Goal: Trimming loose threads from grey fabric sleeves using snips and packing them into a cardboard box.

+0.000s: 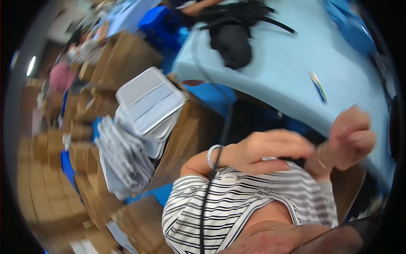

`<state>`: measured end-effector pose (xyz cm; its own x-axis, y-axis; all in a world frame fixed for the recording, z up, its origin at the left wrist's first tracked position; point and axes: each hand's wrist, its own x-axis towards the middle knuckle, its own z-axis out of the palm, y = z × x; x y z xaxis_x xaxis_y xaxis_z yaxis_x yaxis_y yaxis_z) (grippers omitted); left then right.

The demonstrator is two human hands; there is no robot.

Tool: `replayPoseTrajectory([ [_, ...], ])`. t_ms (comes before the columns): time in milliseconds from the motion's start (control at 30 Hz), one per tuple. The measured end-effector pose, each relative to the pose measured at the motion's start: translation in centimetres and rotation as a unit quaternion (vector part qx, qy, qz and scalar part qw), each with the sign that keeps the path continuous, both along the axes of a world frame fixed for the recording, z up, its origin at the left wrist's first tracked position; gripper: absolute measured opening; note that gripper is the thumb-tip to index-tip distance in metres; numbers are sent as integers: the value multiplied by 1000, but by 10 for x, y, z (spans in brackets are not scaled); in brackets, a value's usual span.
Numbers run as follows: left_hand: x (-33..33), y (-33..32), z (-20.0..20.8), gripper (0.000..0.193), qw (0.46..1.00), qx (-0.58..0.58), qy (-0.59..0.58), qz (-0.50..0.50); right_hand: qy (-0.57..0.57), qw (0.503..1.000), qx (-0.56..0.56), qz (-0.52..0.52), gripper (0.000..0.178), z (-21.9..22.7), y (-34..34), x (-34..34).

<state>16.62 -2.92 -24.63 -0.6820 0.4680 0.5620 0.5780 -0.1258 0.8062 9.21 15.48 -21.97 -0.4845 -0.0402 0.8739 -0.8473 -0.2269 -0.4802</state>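
In the head view my left hand, with a pale bangle at its wrist, is held in front of my striped shirt. Its fingers are stretched out and slightly blurred, and nothing shows in them. To its right, my right hand is raised by the near edge of the light blue table, fingers curled in, with no object visible in the grip. A slim small tool, blue and yellowish, lies on the tabletop beyond my right hand. Farther back on the table sits a black fabric item with straps.
At left, a cardboard box holds stacked grey-white fabric pieces. More cartons stand behind it on a tiled floor. A blue plastic stool is at the far table end. A black cable hangs before me. Blue fabric lies far right.
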Motion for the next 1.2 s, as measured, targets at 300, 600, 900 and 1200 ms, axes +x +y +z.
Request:
replayPoseTrajectory([
  [300,67,-109,-24,37,911,-221,-167,306,-27,692,401,600,29,-37,-61,22],
  [600,196,-244,-16,35,340,-449,-19,826,18,531,446,720,19,-31,-93,1],
  [900,406,-336,-66,65,15,-374,-133,918,75,581,431,686,12,-40,-111,28],
  [1200,453,-342,-117,113,173,-35,-273,946,-197,540,433,694,6,-95,-237,68],
])
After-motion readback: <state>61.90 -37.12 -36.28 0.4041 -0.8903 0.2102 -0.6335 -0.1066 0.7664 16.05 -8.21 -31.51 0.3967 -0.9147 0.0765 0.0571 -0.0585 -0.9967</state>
